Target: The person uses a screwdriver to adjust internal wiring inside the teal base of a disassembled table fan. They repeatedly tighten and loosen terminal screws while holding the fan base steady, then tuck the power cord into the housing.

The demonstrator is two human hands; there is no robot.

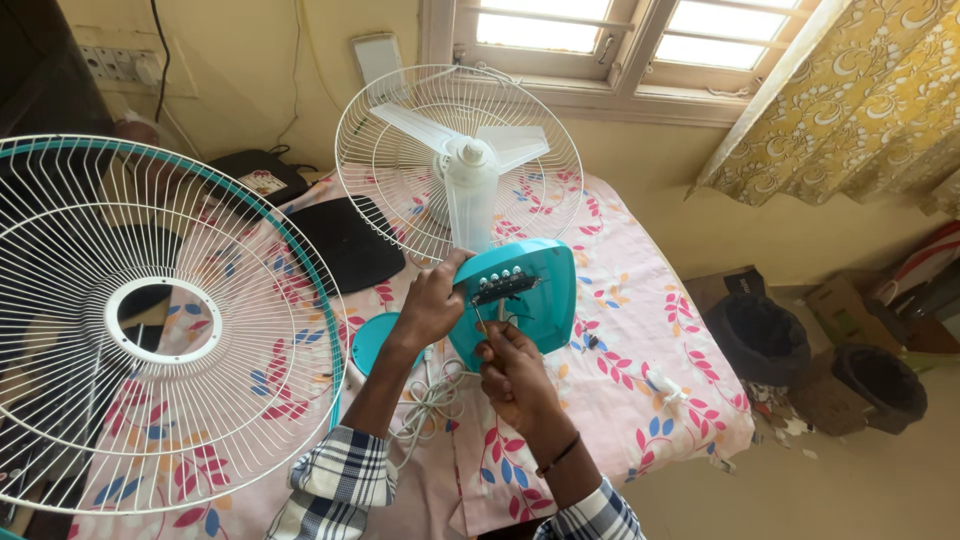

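Left hand [432, 300] grasps the teal fan base [520, 295] at its edge. Right hand [512, 372], just below that grip, pinches a thin tool at the exposed switch panel [505, 285]. Front grille [150, 320] already off; fan lying on bed [640, 330], base not closed.

A turquoise fan base [525, 295] carries a dark strip of pale buttons [503, 285]. The fan's blades [460, 135] and neck are white, as is the wire guard [460, 160] behind them. A second wire guard [150, 320], also white, has a teal rim. The bedsheet [650, 340] is pale pink, printed with red, pink and blue leaves and flowers. Both sleeves [345, 480] are checked in white, black and grey. A thin black band [557, 456] circles one wrist. The coiled cord [430, 400] is white. The curtain [860, 100] is mustard yellow with white swirls. The walls are cream.
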